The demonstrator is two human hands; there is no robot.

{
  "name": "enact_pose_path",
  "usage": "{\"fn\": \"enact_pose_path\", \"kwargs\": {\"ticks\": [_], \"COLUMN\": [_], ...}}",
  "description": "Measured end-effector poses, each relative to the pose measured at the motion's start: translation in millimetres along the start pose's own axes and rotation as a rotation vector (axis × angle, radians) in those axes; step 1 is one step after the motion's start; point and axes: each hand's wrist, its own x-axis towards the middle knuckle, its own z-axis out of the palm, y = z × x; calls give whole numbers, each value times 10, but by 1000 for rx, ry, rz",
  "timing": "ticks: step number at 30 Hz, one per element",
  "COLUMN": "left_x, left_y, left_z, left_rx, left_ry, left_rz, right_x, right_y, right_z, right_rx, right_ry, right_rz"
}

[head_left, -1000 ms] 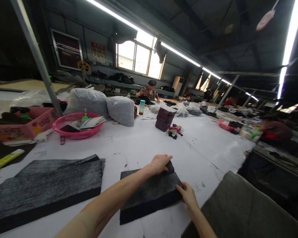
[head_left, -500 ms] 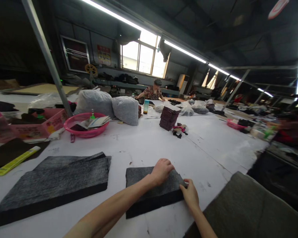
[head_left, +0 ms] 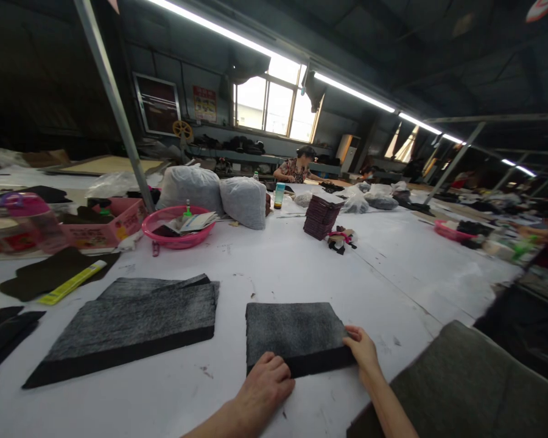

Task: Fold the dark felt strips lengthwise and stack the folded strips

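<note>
A dark grey fabric piece with a black lower band [head_left: 296,331] lies flat on the white table [head_left: 228,267]. My left hand [head_left: 267,383] rests at its lower left edge, fingers curled together over the black band; what is under the fingertips is hidden. At the right corner of the piece, my right hand [head_left: 361,350] pinches the edge between thumb and fingers. To the left lies a larger stack of similar grey and black pieces [head_left: 141,322]. A dark olive-grey fabric sheet [head_left: 475,383] covers the table's lower right.
A yellow tube [head_left: 73,283] lies on dark cloth at the left. Behind are a pink basket [head_left: 178,242], a pink box [head_left: 119,225], stuffed white bags [head_left: 244,201], a maroon stack [head_left: 322,217] and a blue bottle [head_left: 279,196]. A person [head_left: 299,165] sits across the table.
My left hand has moved from the top of the fabric piece down to its lower left edge. My right hand stays at the right corner. The view has shifted a little left.
</note>
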Motion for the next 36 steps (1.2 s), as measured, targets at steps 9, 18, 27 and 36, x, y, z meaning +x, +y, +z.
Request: {"fn": "enact_pose_path", "kwargs": {"ticks": [9, 18, 27, 36], "left_x": [-15, -34, -3, -1221], "left_y": [-12, -7, 68, 128], "left_z": [91, 155, -253, -931], "left_rx": [-16, 19, 95, -244], "left_ry": [70, 27, -118, -38], "left_rz": [-24, -23, -5, -299], "right_x": [50, 115, -565, -1744], "right_y": [-218, -296, -285, -255], "right_z": [-106, -346, 438, 1397], "right_rx": [188, 152, -102, -599], "right_ry": [-183, 175, -85, -350], "right_rz": [235, 17, -281, -749]}}
